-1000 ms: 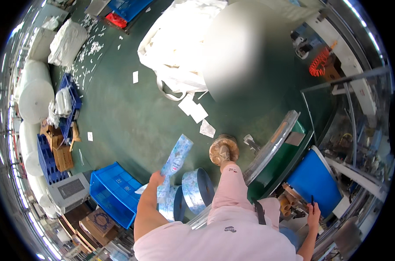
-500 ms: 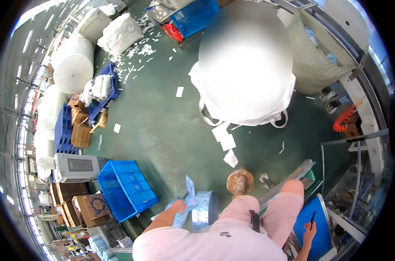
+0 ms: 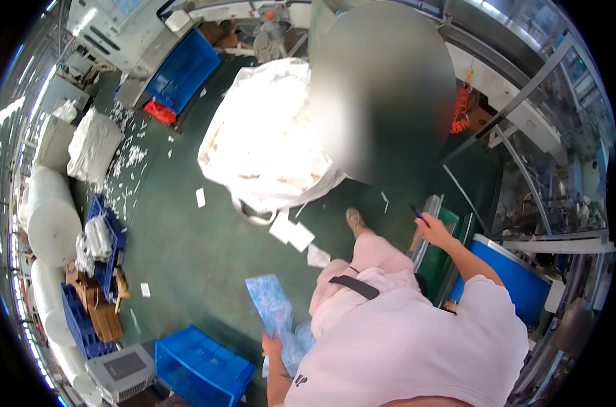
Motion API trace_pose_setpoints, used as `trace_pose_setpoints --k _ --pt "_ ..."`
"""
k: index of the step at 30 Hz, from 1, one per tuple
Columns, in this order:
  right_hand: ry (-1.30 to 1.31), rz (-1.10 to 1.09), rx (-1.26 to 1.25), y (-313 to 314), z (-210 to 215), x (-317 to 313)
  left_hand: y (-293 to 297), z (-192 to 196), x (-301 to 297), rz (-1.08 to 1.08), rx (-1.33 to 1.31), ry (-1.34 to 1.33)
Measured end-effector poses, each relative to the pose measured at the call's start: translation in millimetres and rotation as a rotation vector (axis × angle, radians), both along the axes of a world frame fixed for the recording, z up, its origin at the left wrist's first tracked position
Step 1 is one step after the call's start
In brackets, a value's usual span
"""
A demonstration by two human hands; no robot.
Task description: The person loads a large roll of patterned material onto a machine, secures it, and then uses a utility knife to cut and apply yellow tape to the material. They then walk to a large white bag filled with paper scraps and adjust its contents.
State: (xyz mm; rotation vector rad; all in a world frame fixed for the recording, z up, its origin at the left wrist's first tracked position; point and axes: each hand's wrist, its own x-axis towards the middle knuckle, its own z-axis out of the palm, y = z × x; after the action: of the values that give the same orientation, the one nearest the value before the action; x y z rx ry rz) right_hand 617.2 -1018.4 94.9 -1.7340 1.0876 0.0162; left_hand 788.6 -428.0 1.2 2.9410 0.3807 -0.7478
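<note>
In my left hand [image 3: 272,344] is a length of light-blue printed plastic film [image 3: 270,298]. Its flat end stands out beyond my fingers, and more crumpled film lies beside my shirt. My right hand [image 3: 433,229] is closed around a slim dark object [image 3: 415,211], like a pen or a small cutter; its exact kind is too small to tell. That hand is above the metal rail and green strip [image 3: 450,227] at the machine's edge, well apart from the film.
A large white bulk bag [image 3: 267,129] full of pale pieces stands ahead. A blue crate [image 3: 202,366] is at lower left, near a grey cooler-like box [image 3: 121,373]. White sheets [image 3: 291,232] lie on the floor. A blue panel [image 3: 508,271] and clear machine guards [image 3: 559,142] flank my right side.
My view has turned right and my body has moved. My right hand has come up and forward with the dark object. The film now hangs more spread out from my left hand.
</note>
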Motion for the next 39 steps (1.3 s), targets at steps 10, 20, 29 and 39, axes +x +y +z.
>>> trace_pose_setpoints --k 10,20,29,39 --pt "-0.225 -0.201 -0.172 -122.0 -173.3 -8.3 -226.3 -143.0 105.3 -0.319 -0.355 -0.492" --pt "-0.188 -0.438 -0.11 -217.7 -143.5 34.6 -639.0 26.2 281.8 -1.27 -0.754 -0.647" --pt "-0.047 -0.768 -0.224 -319.9 -188.7 28.7 -1026.4 101.5 356.2 -0.814 -1.522 -0.737" --pt "-0.026 -1.266 -0.06 -414.3 -179.5 28.3 -1338.3 66.5 392.1 -0.506 -1.607 -0.753"
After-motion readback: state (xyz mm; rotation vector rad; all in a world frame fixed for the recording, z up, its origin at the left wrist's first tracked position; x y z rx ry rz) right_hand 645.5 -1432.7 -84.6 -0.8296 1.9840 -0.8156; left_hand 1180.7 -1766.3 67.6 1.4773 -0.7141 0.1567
